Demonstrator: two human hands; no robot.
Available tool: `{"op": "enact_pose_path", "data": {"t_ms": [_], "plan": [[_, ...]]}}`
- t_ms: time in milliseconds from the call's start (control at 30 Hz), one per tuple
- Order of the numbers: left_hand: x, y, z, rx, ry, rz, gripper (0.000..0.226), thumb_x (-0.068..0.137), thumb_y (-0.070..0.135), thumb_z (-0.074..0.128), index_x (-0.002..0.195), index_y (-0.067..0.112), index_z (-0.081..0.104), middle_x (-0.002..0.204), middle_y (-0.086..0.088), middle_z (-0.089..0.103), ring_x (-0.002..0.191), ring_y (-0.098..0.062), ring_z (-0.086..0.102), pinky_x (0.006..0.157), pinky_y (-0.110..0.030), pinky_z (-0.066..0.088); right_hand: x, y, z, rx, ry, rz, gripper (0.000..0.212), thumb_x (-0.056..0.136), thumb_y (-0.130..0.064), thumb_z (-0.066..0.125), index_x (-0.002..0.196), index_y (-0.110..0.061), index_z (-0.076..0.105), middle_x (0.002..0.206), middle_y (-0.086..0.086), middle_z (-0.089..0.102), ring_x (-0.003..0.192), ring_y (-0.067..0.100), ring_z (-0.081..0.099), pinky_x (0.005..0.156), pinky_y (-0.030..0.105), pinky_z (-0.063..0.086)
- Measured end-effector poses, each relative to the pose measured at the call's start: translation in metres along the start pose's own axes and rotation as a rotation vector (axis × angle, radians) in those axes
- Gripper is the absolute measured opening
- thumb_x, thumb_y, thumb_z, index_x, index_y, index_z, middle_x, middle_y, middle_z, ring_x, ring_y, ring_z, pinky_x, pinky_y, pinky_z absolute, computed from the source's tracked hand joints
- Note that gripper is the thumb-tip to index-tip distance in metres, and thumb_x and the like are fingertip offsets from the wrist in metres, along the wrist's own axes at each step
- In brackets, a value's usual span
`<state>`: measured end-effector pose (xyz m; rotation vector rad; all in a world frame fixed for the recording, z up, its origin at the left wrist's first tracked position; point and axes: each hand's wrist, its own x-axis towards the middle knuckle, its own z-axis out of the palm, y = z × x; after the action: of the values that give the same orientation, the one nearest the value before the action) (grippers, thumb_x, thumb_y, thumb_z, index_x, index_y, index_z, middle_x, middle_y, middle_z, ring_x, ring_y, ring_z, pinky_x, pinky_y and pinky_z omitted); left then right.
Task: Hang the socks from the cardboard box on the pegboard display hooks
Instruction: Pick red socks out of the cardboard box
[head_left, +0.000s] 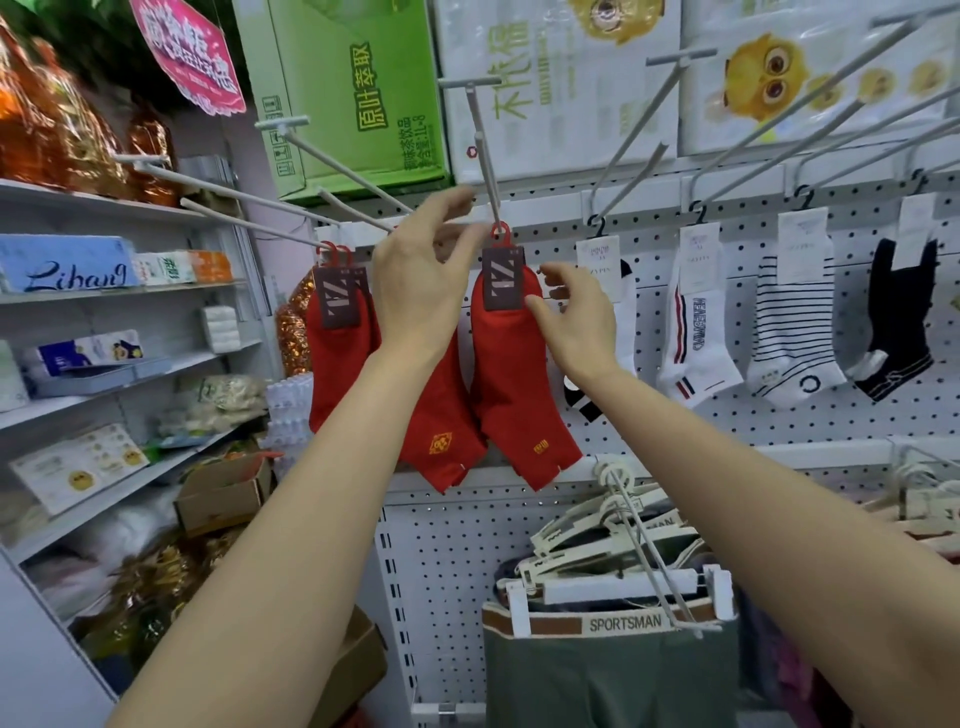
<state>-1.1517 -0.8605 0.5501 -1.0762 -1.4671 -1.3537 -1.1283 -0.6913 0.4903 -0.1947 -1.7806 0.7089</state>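
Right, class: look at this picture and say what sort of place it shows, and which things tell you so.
Most likely a small shop. Packaged red socks hang by plastic hangers from display hooks on a white pegboard, and stocked shelves of packaged goods stand to the left.

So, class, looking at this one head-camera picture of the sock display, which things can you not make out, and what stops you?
- Head view: whether the left hand grips anything; its palm faces away.
- Head view: the top of the second red sock pair, hidden behind the left hand.
- Head view: the small print on the white sock labels, too small to read.
- Head view: the black sock behind the right forearm, mostly covered.
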Motion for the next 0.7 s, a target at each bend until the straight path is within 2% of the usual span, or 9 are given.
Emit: {"op": "enact_pose_path", "data": {"t_ms": [133, 233, 333, 567, 700], "plan": [[-0.037, -0.01, -0.013, 0.191, -0.079, -0.004, 0.029, 0.091, 0.037, 0.065, 0.118, 0.028, 0.069, 0.111, 0.011, 0.072, 0.099, -0.006, 0.068, 0.087, -0.034, 0.056, -0.024, -0.001, -0.018, -0.05, -0.047, -0.074, 0.034, 0.092, -0.025, 0.064, 0.125, -0.016, 0.061, 0.117, 0.001, 0.064, 0.106, 0.017, 0.059, 0.091, 0.04, 0.05], [-0.073, -0.009, -0.024, 0.354, -0.157, 0.057, 0.029, 0.092, 0.04, 0.064, 0.118, 0.028, 0.069, 0.119, 0.012, 0.069, 0.108, -0.009, 0.064, 0.088, -0.029, 0.051, -0.05, 0.0, -0.03, -0.101, -0.087, -0.141, 0.034, 0.093, -0.031, 0.061, 0.124, -0.017, 0.063, 0.117, 0.0, 0.066, 0.109, 0.019, 0.059, 0.09, 0.043, 0.051], [-0.11, -0.007, -0.035, 0.439, -0.222, 0.096, 0.027, 0.093, 0.04, 0.064, 0.116, 0.026, 0.069, 0.117, 0.012, 0.067, 0.108, -0.011, 0.06, 0.086, -0.027, 0.048, -0.082, -0.002, -0.042, -0.117, -0.114, -0.188, 0.033, 0.093, -0.032, 0.062, 0.121, -0.016, 0.066, 0.115, 0.001, 0.066, 0.11, 0.022, 0.059, 0.089, 0.044, 0.05], [-0.187, 0.0, -0.07, 0.461, -0.339, 0.09, 0.029, 0.092, 0.034, 0.066, 0.116, 0.018, 0.07, 0.117, 0.003, 0.065, 0.109, -0.016, 0.057, 0.092, -0.029, 0.047, -0.175, -0.015, -0.077, -0.127, -0.071, -0.279, 0.027, 0.09, -0.027, 0.065, 0.113, -0.012, 0.069, 0.109, 0.002, 0.067, 0.103, 0.02, 0.06, 0.088, 0.033, 0.049], [-0.235, 0.012, -0.089, 0.389, -0.402, -0.011, 0.03, 0.091, 0.031, 0.071, 0.118, 0.019, 0.069, 0.12, 0.005, 0.064, 0.112, -0.015, 0.057, 0.094, -0.029, 0.047, -0.238, -0.016, -0.096, -0.144, -0.091, -0.268, 0.028, 0.091, -0.028, 0.063, 0.113, -0.012, 0.07, 0.11, 0.002, 0.068, 0.104, 0.023, 0.061, 0.092, 0.043, 0.049]]}}
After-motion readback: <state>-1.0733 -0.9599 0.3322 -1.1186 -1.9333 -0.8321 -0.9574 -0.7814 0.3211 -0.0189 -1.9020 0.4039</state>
